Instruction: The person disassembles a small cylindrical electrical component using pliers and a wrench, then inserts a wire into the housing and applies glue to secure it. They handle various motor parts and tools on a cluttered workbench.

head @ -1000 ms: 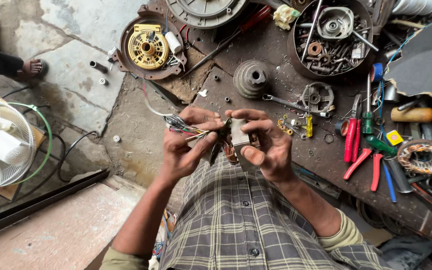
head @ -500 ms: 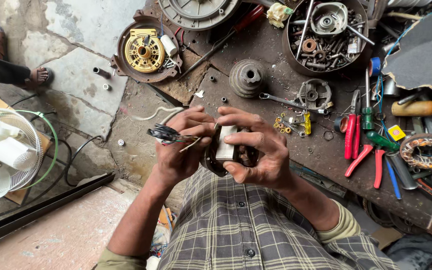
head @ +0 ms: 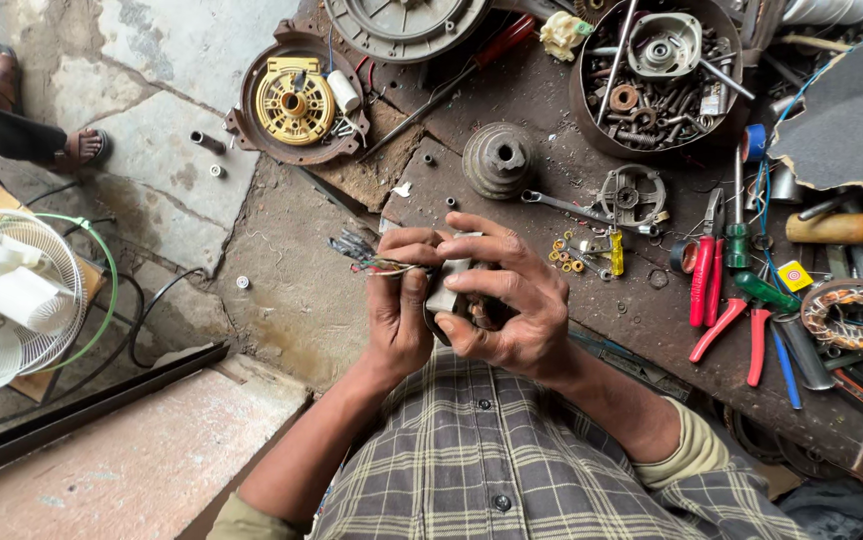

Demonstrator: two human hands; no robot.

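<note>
Cracked concrete floor and a dark, oil-stained workbench (head: 512, 215) fill our view from above, and we take the bench as our landmark. At its near edge, over a plaid shirt (head: 512, 460), we see both of the person's hands drawn together around a small motor part (head: 449, 290), pale grey with a dark round body mostly hidden.

Our look at the left hand (head: 400, 310) shows it curled closed, thumb and fingertips pinching a bundle of thin coloured wires (head: 362, 255) that fans out past the bench edge over the floor. The right hand (head: 512, 300) wraps over the motor part from the bench side, fingers bent and gripping it, palm covering most of it. How the wires join the part we cannot tell.

On the bench just beyond the hands we see a cluster of small brass washers (head: 567, 255), a spanner (head: 562, 205) and a dark stepped pulley (head: 500, 158). Further along the bench lie red-handled pliers (head: 717, 300) and a round bowl of screws and metal parts (head: 657, 80). At the bench's far corner sits a round casing with a yellow winding core (head: 295, 100). On the floor well away from the bench stands a white fan cage (head: 12, 300), and a sandalled foot (head: 77, 150) shows near the frame edge.
</note>
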